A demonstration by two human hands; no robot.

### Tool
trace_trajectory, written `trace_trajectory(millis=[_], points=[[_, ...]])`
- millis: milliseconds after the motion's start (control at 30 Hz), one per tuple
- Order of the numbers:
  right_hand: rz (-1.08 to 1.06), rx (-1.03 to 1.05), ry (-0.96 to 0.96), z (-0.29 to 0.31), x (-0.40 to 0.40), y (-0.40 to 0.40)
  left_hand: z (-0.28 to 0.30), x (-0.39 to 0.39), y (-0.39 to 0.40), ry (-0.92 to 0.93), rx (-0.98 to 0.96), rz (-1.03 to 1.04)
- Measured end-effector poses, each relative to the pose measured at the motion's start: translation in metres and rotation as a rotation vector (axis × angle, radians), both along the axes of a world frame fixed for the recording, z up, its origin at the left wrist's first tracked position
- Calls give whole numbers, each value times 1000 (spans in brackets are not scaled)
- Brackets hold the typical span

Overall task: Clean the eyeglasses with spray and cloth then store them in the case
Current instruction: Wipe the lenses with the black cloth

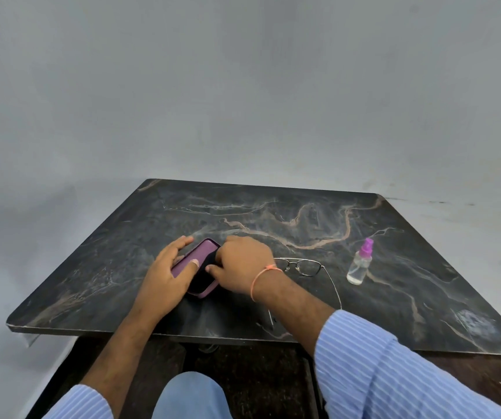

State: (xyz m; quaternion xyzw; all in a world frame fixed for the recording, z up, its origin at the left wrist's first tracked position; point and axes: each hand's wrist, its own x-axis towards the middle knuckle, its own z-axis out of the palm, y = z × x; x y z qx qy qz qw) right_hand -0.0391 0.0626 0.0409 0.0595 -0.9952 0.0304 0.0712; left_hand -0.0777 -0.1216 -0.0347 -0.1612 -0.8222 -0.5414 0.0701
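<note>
The eyeglasses (303,266) lie unfolded on the table (273,213) toward its near edge, just right of the right hand (243,264), one temple running under that forearm. The purple case (196,261) sits open to their left; the left hand (167,267) steadies its lid with thumb pressed on it, while the right hand's fingers dip into the dark interior, whether pinching a cloth I cannot tell. The forearm could drag or bend the temple if it slides; the spray bottle (359,264) stands well clear, nearer the right edge.

Glasses (303,265) between case (196,269) (left), bottle (359,264)
</note>
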Motion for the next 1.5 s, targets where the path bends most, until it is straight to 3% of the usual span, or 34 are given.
trace_trajectory(millis=[367, 767, 900, 1000, 1167, 1233, 1367, 1500], points=[[-127, -71, -92, -8, -16, -20, 3, -2, -2, -46, 48, -44], [-162, -488, 62, 8, 16, 35, -2, -3, 1, 17, -8, 53], [-177, -605, 106, 9, 40, 67, -6, -7, 3, 52, -155, 83], [-178, -666, 164, 9, 59, 86, -2, -3, 6, 158, -259, 173], [-121, -808, 224, 6, 86, 106, 19, 36, 18, 503, -141, 196], [-88, -843, 231, 4, 94, 110, 35, 62, 38, 366, -81, 93], [-34, -884, 232, 1, 107, 114, 57, 88, 82, -159, 60, -151], [6, -938, 226, 1, 118, 118, 68, 98, 108, -328, 242, -247]])
